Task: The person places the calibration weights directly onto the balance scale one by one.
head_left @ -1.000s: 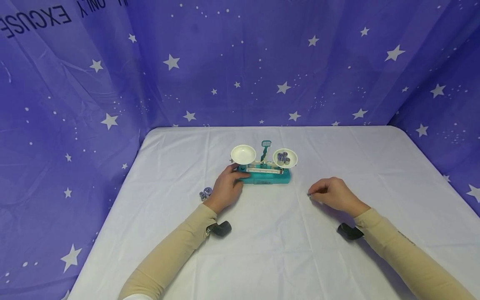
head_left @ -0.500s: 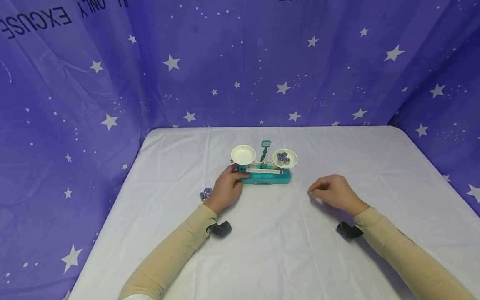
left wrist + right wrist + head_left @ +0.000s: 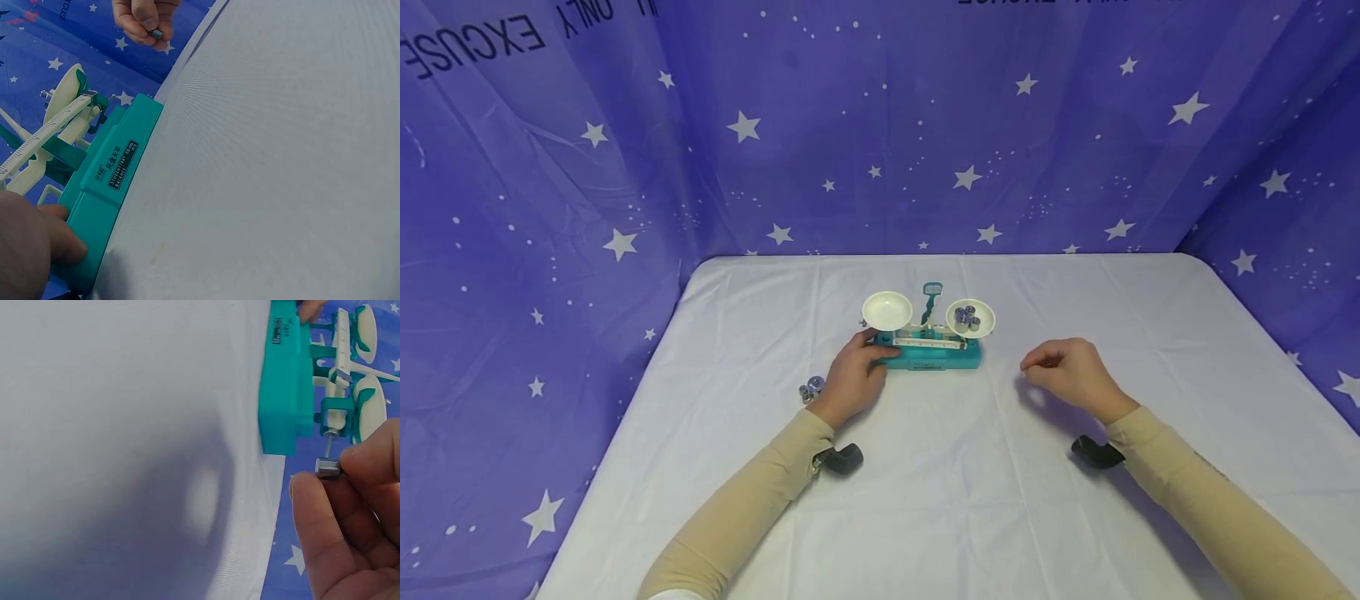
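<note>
A teal balance scale [image 3: 943, 358] with two white pans stands on the table. My left hand [image 3: 852, 372] grips the left end of its base, thumb along the front in the left wrist view. The left pan [image 3: 887, 311] holds nothing, while the right pan [image 3: 971, 318] carries several metal weights [image 3: 964, 317]. To the right of the scale, my right hand [image 3: 1070, 372] pinches a small metal weight [image 3: 327, 467] between thumb and fingers, above the cloth. The head view barely shows that weight.
Several more metal weights [image 3: 812, 388] stand on the white tablecloth [image 3: 940, 483] to the left of my left hand. A purple curtain [image 3: 880, 125] with white stars hangs behind and along both sides of the table. Dark wrist cameras [image 3: 842, 458] sit under both wrists.
My right hand has risen a little from the cloth and moved slightly away from me, carrying the small weight. The left hand, the scale and the weights in its pan have stayed put.
</note>
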Motion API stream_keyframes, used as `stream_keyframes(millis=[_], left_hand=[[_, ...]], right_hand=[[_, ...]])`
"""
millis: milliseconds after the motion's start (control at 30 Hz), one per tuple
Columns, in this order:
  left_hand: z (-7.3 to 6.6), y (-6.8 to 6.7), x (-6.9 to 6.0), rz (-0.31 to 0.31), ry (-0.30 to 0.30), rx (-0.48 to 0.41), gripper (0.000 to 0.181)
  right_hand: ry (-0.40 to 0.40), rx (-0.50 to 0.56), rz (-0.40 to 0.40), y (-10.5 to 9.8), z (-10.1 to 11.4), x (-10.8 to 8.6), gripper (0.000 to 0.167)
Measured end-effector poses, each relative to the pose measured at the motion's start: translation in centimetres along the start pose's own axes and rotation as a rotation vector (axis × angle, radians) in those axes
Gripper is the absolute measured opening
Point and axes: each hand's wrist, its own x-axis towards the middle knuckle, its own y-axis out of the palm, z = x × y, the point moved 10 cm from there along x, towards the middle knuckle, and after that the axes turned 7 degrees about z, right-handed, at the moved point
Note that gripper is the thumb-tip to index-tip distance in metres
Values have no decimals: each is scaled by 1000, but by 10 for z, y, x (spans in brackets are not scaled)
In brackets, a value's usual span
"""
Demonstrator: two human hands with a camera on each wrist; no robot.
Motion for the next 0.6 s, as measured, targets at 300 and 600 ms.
stream_keyframes(millis=[300,600], left_hand=[[1,0,1,1,2,4,32],[1,1,1,9,4,11,31]], right_hand=[[4,43,6,-6,9,11,7],[-16,64,24,-14,28,22,9]])
